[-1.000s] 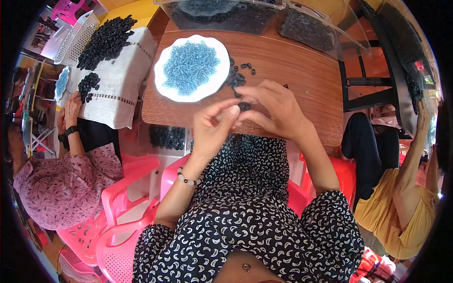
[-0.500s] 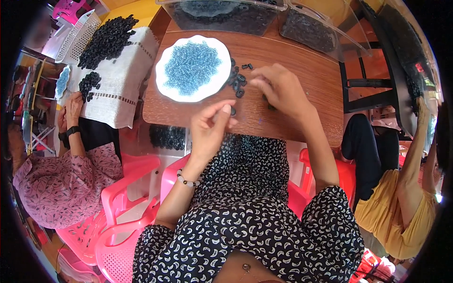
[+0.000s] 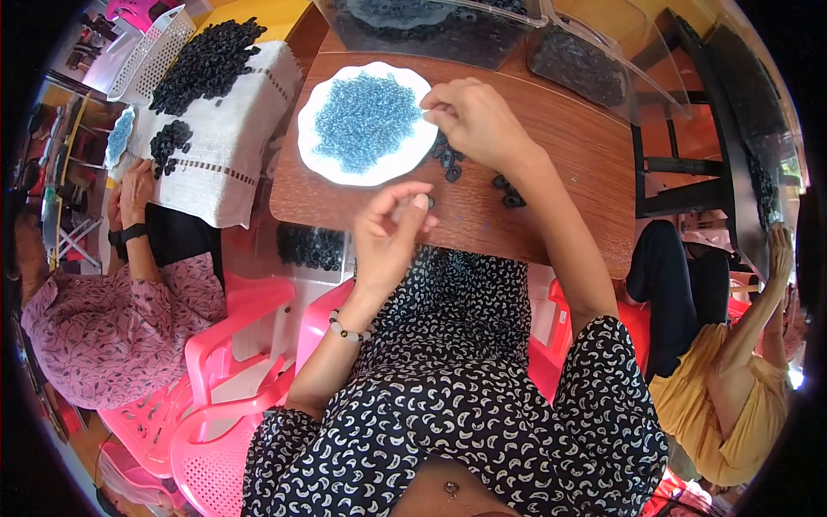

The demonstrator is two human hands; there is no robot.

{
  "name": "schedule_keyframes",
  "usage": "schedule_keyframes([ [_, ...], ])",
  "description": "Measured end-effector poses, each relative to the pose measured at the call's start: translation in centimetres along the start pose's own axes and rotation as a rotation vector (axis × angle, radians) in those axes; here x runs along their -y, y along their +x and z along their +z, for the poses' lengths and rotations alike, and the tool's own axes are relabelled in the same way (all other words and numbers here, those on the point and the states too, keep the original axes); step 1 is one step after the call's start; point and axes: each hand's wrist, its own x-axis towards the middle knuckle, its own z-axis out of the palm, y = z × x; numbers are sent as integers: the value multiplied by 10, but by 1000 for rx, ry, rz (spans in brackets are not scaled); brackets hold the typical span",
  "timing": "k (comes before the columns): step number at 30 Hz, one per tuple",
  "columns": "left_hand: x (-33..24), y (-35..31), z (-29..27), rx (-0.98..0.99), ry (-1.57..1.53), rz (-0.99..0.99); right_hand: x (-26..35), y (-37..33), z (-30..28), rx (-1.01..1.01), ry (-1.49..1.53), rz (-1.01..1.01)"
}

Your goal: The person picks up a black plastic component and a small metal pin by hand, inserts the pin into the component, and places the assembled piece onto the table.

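Observation:
A white scalloped plate [image 3: 307, 146] holds a heap of small clear-blue tube-like pieces [image 3: 363, 119]. My right hand [image 3: 484, 125] is over the plate's right rim, thumb and fingers pinched together; whatever they hold is too small to make out. Below the plate, my left hand [image 3: 389, 228] pinches a small black piece [image 3: 430, 202] between thumb and fingers, most of it hidden. Small black ring-like pieces [image 3: 451, 162] lie beside the plate, partly covered by my right hand. More black pieces [image 3: 510, 194] lie under my right wrist.
Clear plastic bins [image 3: 431, 39] of black pieces stand along the far edge of the wooden table [image 3: 568, 146]. At left, a person's hands [image 3: 133, 194] are near black pieces on a cloth-covered table [image 3: 211, 164]. Another person's arm [image 3: 767, 293] is at right. Pink chairs [image 3: 224, 345] stand close by.
My right hand has moved left and up, from above the black pieces to the plate's right rim. My left hand keeps its pinch. The whole view has shifted slightly.

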Motion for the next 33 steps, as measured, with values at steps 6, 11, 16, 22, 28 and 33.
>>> schedule_keyframes([
  [6,-4,-2,-6,-26,12,-25,3,9,12,60,-125,73],
  [11,-5,0,-9,-47,-6,-41,-13,9,12,33,-178,143],
  [16,-5,2,-6,-14,-35,-7,-13,13,12,78,-151,140],
  [22,-3,4,-8,-32,-48,-45,-17,11,21,64,-194,137],
  [28,-5,5,-12,-47,-91,-77,-2,12,10,37,-111,133],
  [33,-8,9,-15,-35,-258,-156,4,7,6,45,-261,93],
])
